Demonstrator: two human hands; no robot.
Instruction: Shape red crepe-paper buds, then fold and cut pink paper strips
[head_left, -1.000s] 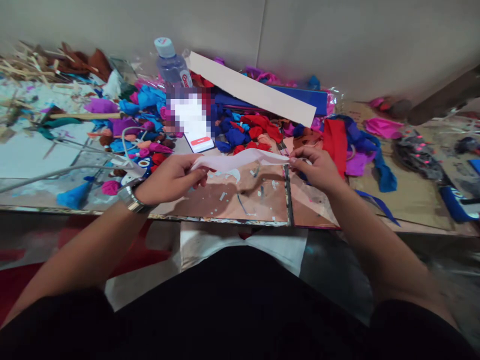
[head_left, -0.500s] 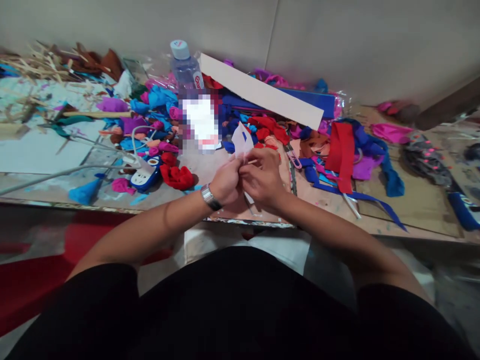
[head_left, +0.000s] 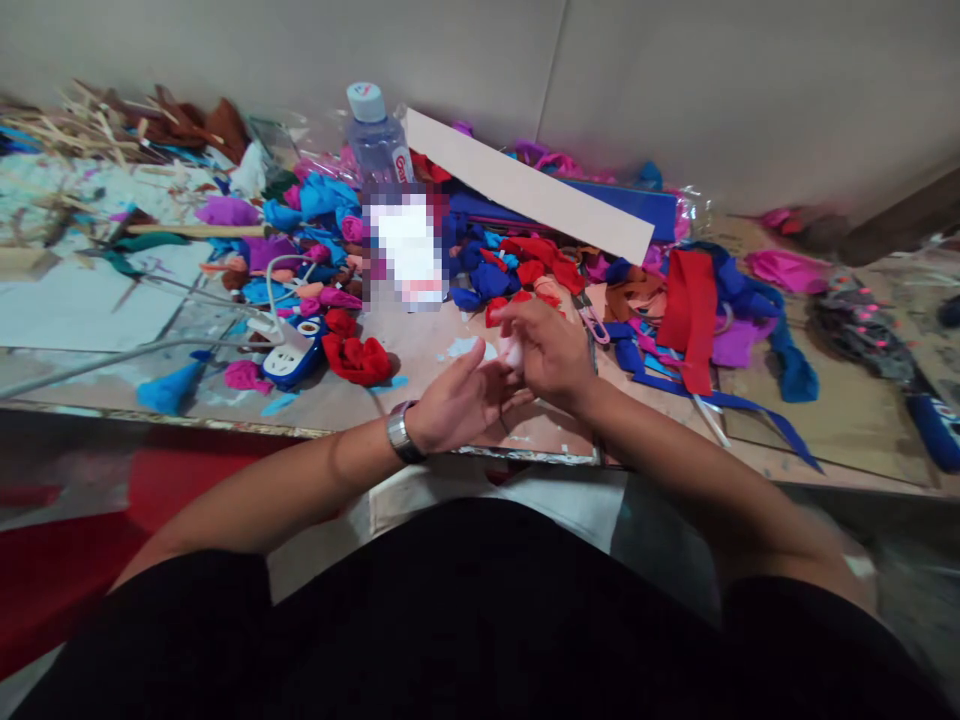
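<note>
My left hand (head_left: 456, 402), with a metal watch (head_left: 403, 432) at its wrist, lies palm up over the front edge of the table. Its thumb stands apart and its fingers stretch under my right hand. In the curled fingers of my right hand (head_left: 553, 352) is a small whitish crumpled piece (head_left: 511, 355), perhaps paper or cloth, mostly covered by the fingers. Just behind the hands, pale white patches (head_left: 469, 348) show on the tabletop. Red cloth scraps (head_left: 544, 262) lie beyond my right hand.
A power strip (head_left: 296, 355) with a white cable and a red cloth bundle (head_left: 358, 358) are at left. A bottle (head_left: 379, 140) stands behind a blurred bright rectangle (head_left: 409, 245). A long pale board (head_left: 525, 185) leans across the back. A red strip (head_left: 690, 320) lies right.
My hands have moved apart slightly and my left hand has opened. The white piece that stuck up above the fingers is now crumpled small at my right hand.
</note>
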